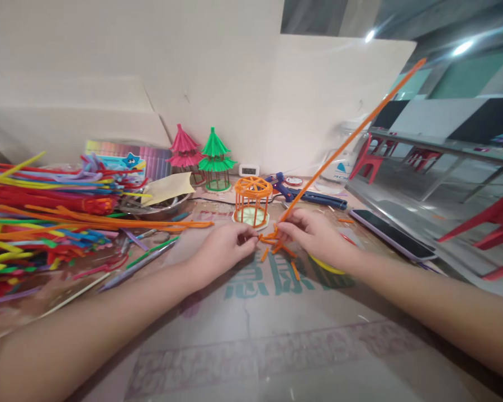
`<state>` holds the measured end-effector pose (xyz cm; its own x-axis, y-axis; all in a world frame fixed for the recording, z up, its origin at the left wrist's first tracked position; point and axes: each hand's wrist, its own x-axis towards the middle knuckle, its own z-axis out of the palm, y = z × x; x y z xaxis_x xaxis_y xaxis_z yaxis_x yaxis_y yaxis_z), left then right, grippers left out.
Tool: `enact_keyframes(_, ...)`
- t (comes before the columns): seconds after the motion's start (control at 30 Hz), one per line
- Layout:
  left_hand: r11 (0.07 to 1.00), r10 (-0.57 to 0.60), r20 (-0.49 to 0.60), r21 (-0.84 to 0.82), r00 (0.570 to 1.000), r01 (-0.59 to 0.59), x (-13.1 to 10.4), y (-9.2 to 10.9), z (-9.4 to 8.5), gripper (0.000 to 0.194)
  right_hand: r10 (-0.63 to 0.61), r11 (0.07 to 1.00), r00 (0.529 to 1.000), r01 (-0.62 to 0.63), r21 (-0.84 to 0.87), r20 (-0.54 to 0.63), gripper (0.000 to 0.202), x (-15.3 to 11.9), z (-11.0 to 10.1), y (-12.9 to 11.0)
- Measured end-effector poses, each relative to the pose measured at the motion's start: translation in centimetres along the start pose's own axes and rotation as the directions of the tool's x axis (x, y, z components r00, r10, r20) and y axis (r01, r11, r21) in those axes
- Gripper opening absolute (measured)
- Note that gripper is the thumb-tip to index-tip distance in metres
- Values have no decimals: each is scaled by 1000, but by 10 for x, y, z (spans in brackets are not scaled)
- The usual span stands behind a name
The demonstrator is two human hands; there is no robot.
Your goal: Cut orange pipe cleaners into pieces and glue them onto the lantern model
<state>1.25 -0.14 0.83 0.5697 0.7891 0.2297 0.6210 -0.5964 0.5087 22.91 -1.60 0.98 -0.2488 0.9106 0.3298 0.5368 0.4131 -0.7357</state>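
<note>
My right hand [308, 231] pinches a long orange pipe cleaner [352, 139], which slants up to the right well above the table. My left hand [228, 248] is closed, its fingertips together on the end of a short orange pipe cleaner piece [270, 237] between the hands. Several cut orange bits [295, 270] lie loose below my fingers. Just behind the hands stands an orange round cage-like model [254, 192], with thin posts, a spoked top and a pale green base. My fingers partly hide the short pieces.
Bundles of coloured pipe cleaners [46, 223] fill the left side, near a metal bowl [159, 207]. Pink [184, 148] and green [216, 159] pagoda models stand behind. Glue gun [280, 184], pliers-like blue tool [321, 199], yellow ring [327, 266] and phone [389, 233] lie to the right.
</note>
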Motion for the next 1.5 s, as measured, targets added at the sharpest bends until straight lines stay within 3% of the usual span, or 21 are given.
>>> enact_keyframes(0.1, 991, -57, 49, -116, 997, 62, -2, -2, -5, 22, -61, 998, 990, 61, 0, 125, 13, 11, 11, -10)
enact_keyframes(0.2, 988, -73, 54, -134, 996, 79, -3, -8, -9, 22, -56, 998, 983, 52, 29, 173, 12, 19, 27, -10)
enact_keyframes(0.37, 971, -103, 29, -215, 994, 107, -2, -16, -7, 19, 39, 994, 988, -22, -111, 147, 13, 15, 39, -4)
enact_keyframes(0.47, 959, -117, 16, -260, 993, 117, -1, -16, -5, 17, 31, 993, 991, -15, -120, 131, 12, 10, 39, -4)
enact_keyframes(0.57, 954, -126, 17, -273, 992, 126, -2, -15, -4, 17, -15, 990, 999, 20, -138, 42, 13, 8, 38, -7)
enact_keyframes(0.7, 945, -141, 16, -295, 990, 140, -4, -15, -4, 16, -87, 996, 996, 86, 15, 19, 12, 7, 38, -11)
enact_keyframes(0.83, 935, -140, -8, -329, 990, 130, -4, -17, -2, 11, -45, 980, 997, 32, 197, 61, 10, 9, 40, -10)
enact_keyframes(1.03, 942, -51, -82, -335, 995, 20, -1, -19, 2, 12, 100, 928, 985, -144, 345, 141, 5, 11, 43, -5)
enact_keyframes(1.2, 976, 109, -52, -184, 993, -117, -4, -21, 0, 17, 119, 897, 990, -140, 418, 76, 11, 17, 40, 0)
enact_keyframes(1.37, 903, 424, 98, 33, 900, -429, -11, -12, -7, 15, 137, 891, 988, -154, 428, 71, 11, 19, 40, 2)
enact_keyframes(1.43, 864, 482, 170, 74, 860, -499, -11, -8, -8, 16, 137, 898, 987, -160, 410, 84, 9, 18, 40, 0)
enact_keyframes(1.5, 847, 492, 191, 123, 849, -518, -11, -6, -9, 19, 137, 898, 987, -158, 410, 81, 8, 18, 39, -2)
